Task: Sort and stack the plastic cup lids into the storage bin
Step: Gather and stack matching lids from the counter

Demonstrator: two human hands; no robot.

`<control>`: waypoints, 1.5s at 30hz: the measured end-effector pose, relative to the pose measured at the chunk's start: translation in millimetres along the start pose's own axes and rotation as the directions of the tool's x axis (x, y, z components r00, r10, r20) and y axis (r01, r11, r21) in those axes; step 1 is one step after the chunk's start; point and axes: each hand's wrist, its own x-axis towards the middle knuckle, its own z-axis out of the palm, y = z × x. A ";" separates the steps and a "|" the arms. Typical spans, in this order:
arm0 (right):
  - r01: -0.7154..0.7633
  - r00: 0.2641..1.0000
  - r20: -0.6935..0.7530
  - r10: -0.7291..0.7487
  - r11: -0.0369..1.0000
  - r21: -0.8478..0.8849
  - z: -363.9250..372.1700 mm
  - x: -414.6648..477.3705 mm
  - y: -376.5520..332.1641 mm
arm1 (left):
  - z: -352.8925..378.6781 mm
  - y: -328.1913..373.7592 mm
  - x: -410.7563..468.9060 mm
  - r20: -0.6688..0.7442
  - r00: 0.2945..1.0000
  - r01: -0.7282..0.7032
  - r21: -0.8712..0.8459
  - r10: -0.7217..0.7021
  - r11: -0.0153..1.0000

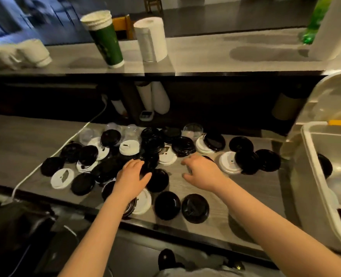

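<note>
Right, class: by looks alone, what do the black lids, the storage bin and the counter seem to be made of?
Black lids: probably thin moulded plastic, glossy, with highlights on the raised rings.
Storage bin: likely plastic, pale and milky, with a rounded moulded rim.
Counter: grey and matt with streaky wood grain; whether laminate or real wood cannot be told.

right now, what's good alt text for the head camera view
A person's left hand rests on round black plastic cup lids scattered with white and clear ones across a grey countertop, the right hand poised beside it. A pale rectangular plastic storage bin sits at right, holding some lids.
</note>
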 end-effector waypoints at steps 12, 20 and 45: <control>-0.145 0.894 0.399 0.205 0.974 -0.175 100.2 19.8 -64.7 | 15.4 -116.9 -0.7 0.389 0.920 -0.124 0.168 0.050 0.978; -0.266 0.925 0.241 0.294 0.953 -0.145 123.2 22.2 -70.4 | 32.0 -139.3 -3.1 0.367 0.909 -0.287 0.203 0.199 0.936; -0.069 0.963 -0.078 0.258 0.514 0.855 40.1 62.2 -136.4 | -29.2 -87.1 0.5 0.155 0.930 0.014 -0.922 0.333 0.388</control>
